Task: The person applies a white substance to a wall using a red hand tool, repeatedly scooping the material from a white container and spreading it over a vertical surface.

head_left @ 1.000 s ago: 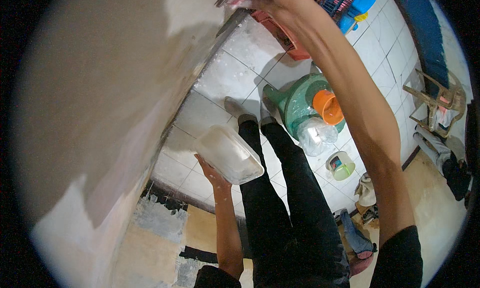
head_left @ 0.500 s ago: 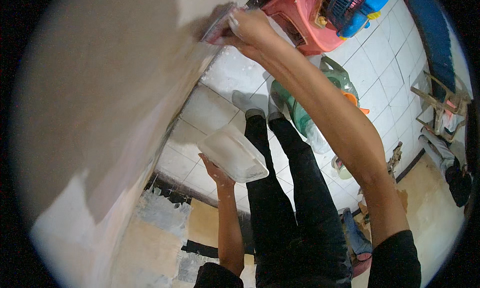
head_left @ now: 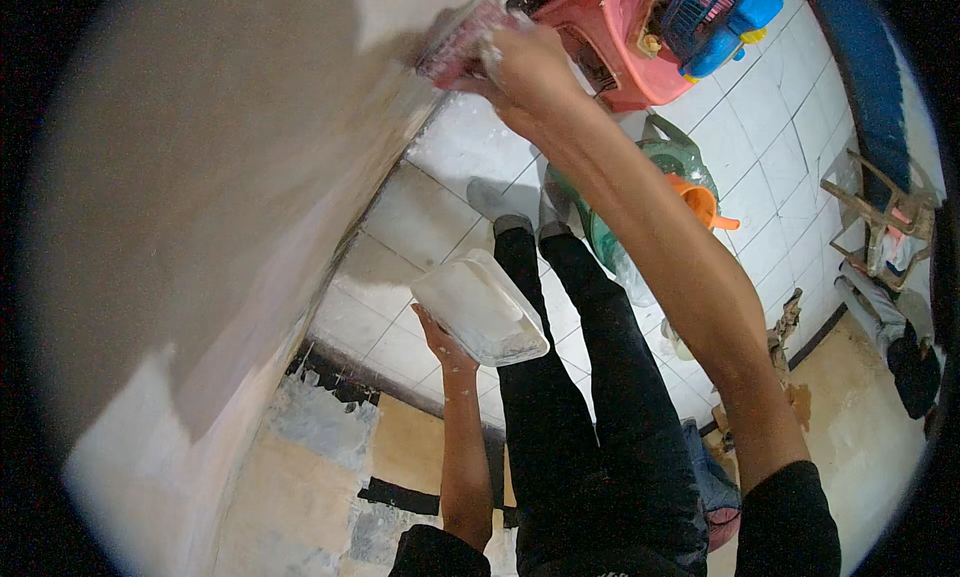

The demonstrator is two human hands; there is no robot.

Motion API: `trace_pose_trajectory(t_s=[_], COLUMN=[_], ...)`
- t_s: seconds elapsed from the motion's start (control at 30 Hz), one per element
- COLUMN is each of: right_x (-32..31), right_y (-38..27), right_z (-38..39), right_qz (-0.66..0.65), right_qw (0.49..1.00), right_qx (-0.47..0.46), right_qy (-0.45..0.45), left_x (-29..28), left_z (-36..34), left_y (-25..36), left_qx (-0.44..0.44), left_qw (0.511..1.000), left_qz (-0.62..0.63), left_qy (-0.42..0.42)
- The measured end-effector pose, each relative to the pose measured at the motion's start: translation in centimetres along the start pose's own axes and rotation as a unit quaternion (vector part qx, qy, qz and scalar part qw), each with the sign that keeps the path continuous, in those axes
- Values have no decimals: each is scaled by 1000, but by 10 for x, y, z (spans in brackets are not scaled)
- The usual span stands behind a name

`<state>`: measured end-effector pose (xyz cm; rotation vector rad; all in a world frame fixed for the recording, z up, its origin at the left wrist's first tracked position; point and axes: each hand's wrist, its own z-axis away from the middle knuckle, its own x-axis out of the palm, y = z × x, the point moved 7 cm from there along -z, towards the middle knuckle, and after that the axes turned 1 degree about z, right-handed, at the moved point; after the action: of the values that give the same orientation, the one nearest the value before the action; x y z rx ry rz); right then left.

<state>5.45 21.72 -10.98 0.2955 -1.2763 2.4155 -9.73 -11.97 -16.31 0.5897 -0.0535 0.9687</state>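
Observation:
My left hand (head_left: 445, 343) grips a whitish, translucent plastic tub (head_left: 482, 307) from its near left side, above the floor. The tub is tilted, with whitish residue inside. Up at the wall (head_left: 270, 167), my right hand (head_left: 522, 65) is closed around a flat reddish scraper (head_left: 464, 49) smeared with white paste. Motion blurs the scraper, and whether its edge touches the wall I cannot tell. White smears also show on my right fingers.
A pink plastic stool (head_left: 635, 82) holds a blue basket-like item (head_left: 697, 15). An orange dipper (head_left: 705, 202) and a green translucent container lie under my right arm. A wooden stool (head_left: 880, 217) stands far right. My feet rest on white tiles (head_left: 770, 117).
My right hand has moved slightly right with the scraper, whose reddish face is now turned more into view. The tub and my left hand have shifted slightly right.

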Motion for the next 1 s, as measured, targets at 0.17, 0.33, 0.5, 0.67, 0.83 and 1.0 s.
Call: trace_pose_trajectory(t_s=[0.17,0.33,0.5,0.67,0.83,1.0], right_x=[22,-44,-39,16,-53,-43], right_y=[-77,-47,3,-101,-79,24], right_z=[40,10,-67,70,54,-20], right_qz=[-54,65,-43,-59,10,94], right_qw=[998,997,988,988,1000,995], right_qx=[1,27,104,34,-6,-16], right_qy=[-42,-24,-102,-142,12,-34], left_x=[-33,-12,16,-13,13,8], left_z=[0,12,17,14,21,20], left_y=[9,11,-4,-6,-8,-13], left_qx=[13,8,-5,7,-41,-33], left_qw=[998,998,998,998,998,999], left_qz=[-10,1,-21,-26,20,15], left_qy=[63,67,58,63,47,18])
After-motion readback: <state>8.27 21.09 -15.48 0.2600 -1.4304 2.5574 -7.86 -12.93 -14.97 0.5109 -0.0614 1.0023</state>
